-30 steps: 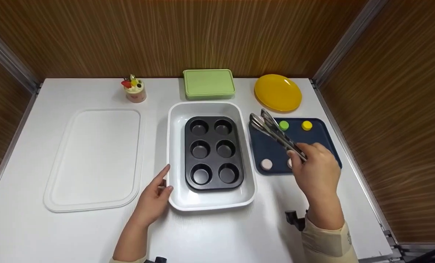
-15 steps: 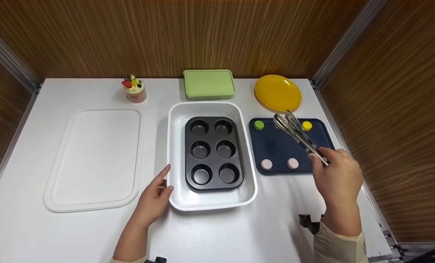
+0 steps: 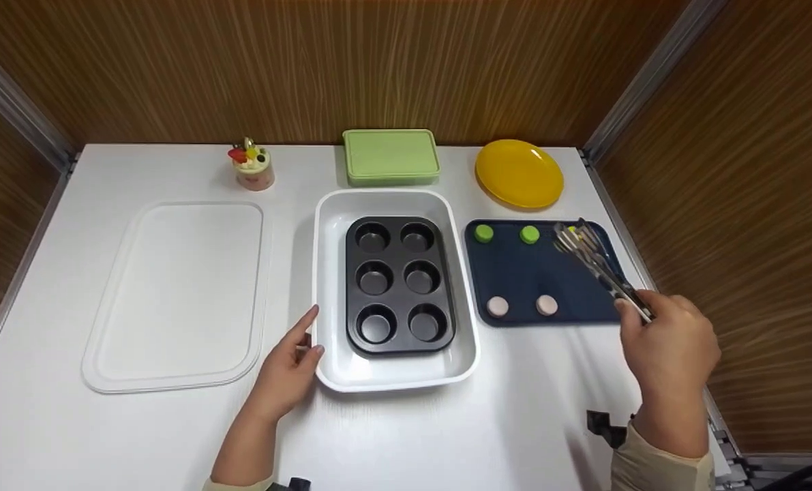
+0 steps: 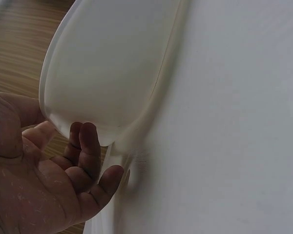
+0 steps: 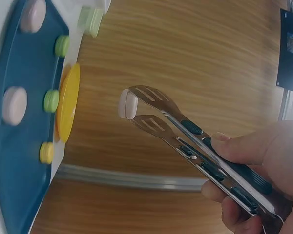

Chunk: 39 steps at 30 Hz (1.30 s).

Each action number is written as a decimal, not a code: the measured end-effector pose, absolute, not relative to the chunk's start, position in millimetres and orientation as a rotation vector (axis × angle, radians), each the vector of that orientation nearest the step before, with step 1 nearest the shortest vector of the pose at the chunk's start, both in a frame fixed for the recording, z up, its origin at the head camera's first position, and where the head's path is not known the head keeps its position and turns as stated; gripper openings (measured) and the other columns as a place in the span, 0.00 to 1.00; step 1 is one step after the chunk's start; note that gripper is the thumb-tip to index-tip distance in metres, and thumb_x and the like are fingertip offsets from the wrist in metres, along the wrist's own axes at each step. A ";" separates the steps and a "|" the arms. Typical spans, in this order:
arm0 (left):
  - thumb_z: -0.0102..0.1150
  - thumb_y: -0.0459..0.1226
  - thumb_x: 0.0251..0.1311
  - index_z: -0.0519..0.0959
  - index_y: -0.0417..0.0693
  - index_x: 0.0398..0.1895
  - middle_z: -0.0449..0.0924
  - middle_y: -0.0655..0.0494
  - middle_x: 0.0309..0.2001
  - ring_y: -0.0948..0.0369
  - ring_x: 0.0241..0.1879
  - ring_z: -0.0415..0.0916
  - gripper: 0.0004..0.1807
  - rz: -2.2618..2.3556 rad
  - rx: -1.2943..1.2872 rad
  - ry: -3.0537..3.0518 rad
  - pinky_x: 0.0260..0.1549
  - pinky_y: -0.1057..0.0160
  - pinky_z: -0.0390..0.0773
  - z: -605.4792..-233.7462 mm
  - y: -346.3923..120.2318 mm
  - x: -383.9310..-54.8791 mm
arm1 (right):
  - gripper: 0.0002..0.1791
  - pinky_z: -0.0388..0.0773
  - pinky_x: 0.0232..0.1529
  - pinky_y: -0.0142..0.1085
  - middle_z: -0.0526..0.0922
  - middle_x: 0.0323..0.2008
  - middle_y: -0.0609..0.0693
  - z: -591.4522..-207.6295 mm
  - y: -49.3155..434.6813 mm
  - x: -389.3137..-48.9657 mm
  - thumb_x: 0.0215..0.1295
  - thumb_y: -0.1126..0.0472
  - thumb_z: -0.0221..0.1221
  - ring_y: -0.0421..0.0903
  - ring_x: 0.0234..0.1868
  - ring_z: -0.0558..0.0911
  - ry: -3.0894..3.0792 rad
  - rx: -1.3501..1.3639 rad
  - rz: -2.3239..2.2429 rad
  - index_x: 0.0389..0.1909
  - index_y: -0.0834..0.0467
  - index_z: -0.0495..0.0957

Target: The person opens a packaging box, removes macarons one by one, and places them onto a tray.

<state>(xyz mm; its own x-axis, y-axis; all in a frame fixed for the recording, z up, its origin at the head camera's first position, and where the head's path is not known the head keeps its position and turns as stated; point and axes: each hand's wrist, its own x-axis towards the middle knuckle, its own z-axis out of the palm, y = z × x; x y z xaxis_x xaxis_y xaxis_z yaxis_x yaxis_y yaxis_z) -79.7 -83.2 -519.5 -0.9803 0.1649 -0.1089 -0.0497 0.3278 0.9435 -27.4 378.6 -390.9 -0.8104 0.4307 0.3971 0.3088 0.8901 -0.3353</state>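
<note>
My right hand (image 3: 671,348) holds metal tongs (image 3: 603,273) over the right part of a dark blue tray (image 3: 515,273). A pale pink macaron (image 5: 128,104) is pinched between the tongs' slotted tips, in the right wrist view. On the tray sit two green macarons (image 3: 530,234) at the back, a yellow macaron (image 3: 572,230) partly hidden behind the tongs, and two pink macarons (image 3: 547,305) in front. My left hand (image 3: 288,374) grips the left rim of a white rectangular basin (image 3: 378,372), thumb and fingers at its edge. A black muffin pan (image 3: 399,300) with cups lies in the basin.
A white lid (image 3: 181,293) lies flat on the left of the white table (image 3: 406,443). Along the back stand a dessert cup (image 3: 254,170), a green lidded box (image 3: 392,158) and a yellow plate (image 3: 519,174). Wood-grain panels (image 3: 310,68) enclose the back and sides.
The right hand with the tongs has moved right across the tray, uncovering the green macarons and the second pink one; the tongs now partly cover the yellow one. The left hand has stayed still.
</note>
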 end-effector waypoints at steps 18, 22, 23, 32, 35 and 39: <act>0.56 0.26 0.73 0.67 0.47 0.80 0.78 0.43 0.46 0.48 0.48 0.80 0.33 1.719 0.121 2.421 0.46 0.51 0.80 -522.0 -83.6 -80.7 | 0.19 0.70 0.43 0.72 0.83 0.50 0.71 -404.8 409.7 -9.7 0.70 0.55 0.66 0.80 0.49 0.78 -2.660 -0.751 0.354 0.52 0.65 0.86; 0.56 0.27 0.74 0.67 0.47 0.80 0.77 0.44 0.46 0.49 0.47 0.79 0.33 1.723 0.125 2.416 0.45 0.52 0.79 -521.8 -83.2 -79.6 | 0.19 0.70 0.43 0.72 0.83 0.50 0.72 -408.3 415.1 -7.8 0.71 0.54 0.66 0.80 0.50 0.78 -2.698 -0.788 0.357 0.53 0.65 0.85; 0.56 0.27 0.74 0.67 0.47 0.80 0.77 0.44 0.46 0.50 0.47 0.79 0.33 1.723 0.127 2.417 0.45 0.53 0.79 -521.7 -83.2 -79.4 | 0.19 0.70 0.42 0.72 0.83 0.50 0.72 -409.1 416.4 -7.2 0.72 0.54 0.66 0.80 0.49 0.78 -2.705 -0.794 0.358 0.53 0.65 0.85; 0.57 0.26 0.72 0.68 0.46 0.80 0.78 0.45 0.44 0.52 0.45 0.80 0.33 1.733 0.118 2.418 0.44 0.57 0.79 -521.8 -82.3 -79.7 | 0.20 0.70 0.42 0.72 0.82 0.51 0.74 -417.4 424.8 -2.7 0.73 0.54 0.65 0.81 0.50 0.77 -2.756 -0.819 0.364 0.53 0.66 0.84; 0.57 0.26 0.73 0.68 0.45 0.80 0.78 0.45 0.44 0.51 0.45 0.80 0.33 1.745 0.123 2.410 0.43 0.57 0.79 -521.0 -82.4 -79.3 | 0.21 0.71 0.42 0.72 0.81 0.52 0.74 -420.5 426.0 -0.8 0.73 0.53 0.64 0.81 0.51 0.77 -2.787 -0.844 0.364 0.55 0.66 0.83; 0.58 0.26 0.73 0.67 0.45 0.80 0.78 0.44 0.45 0.50 0.46 0.80 0.33 1.749 0.125 2.409 0.44 0.56 0.79 -520.6 -82.4 -78.8 | 0.21 0.72 0.41 0.71 0.81 0.52 0.75 -424.2 427.2 1.2 0.73 0.54 0.64 0.81 0.50 0.77 -2.803 -0.857 0.365 0.55 0.67 0.83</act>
<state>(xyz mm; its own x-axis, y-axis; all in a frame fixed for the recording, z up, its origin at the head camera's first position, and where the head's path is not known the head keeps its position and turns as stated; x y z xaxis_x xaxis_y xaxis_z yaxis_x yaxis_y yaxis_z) -78.8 -82.4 -520.6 -0.9835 0.1616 -0.0814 -0.0273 0.3118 0.9497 1.2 427.2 -424.2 -0.8156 0.5689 0.1057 0.5229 0.8028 -0.2865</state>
